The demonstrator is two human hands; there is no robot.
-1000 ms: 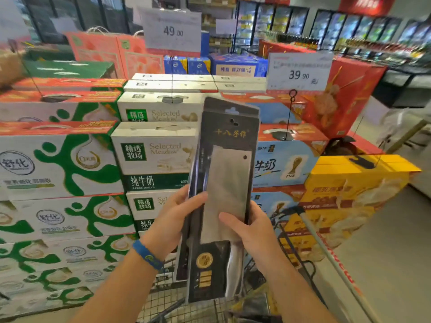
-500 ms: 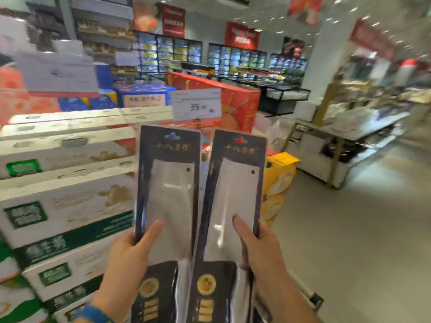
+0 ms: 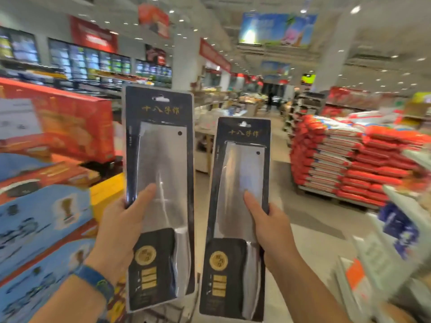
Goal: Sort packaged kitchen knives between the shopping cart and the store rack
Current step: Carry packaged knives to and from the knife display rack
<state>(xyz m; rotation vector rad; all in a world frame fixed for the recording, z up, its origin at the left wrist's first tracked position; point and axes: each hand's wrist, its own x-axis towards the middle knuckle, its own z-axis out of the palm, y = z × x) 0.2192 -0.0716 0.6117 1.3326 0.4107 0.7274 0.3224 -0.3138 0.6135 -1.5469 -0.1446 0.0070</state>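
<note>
Black card and clear plastic form two long packages, each sealing in a broad steel cleaver with the blade upward and the dark handle below.

Head view: both packages are held upright in mid-air, side by side, with a narrow gap between them. The left package (image 3: 161, 159) sits a little higher than the right package (image 3: 242, 173).

The left hand (image 3: 121, 224) grips its package by the left edge, with the thumb lying across the front of the blade and the fingers (image 3: 116, 207) wrapped behind the card. A blue wristband (image 3: 95, 279) circles that wrist.

The right hand (image 3: 272, 231) grips its package by the right edge in the same way, with the thumb pressed on the plastic over the blade.

Stacked blue cartons (image 3: 42, 217) and a red box (image 3: 65, 127) stand to the left. A pile of red sacks (image 3: 349, 164) lies to the right, across the pale floor (image 3: 310, 229). The background is blurred.
</note>
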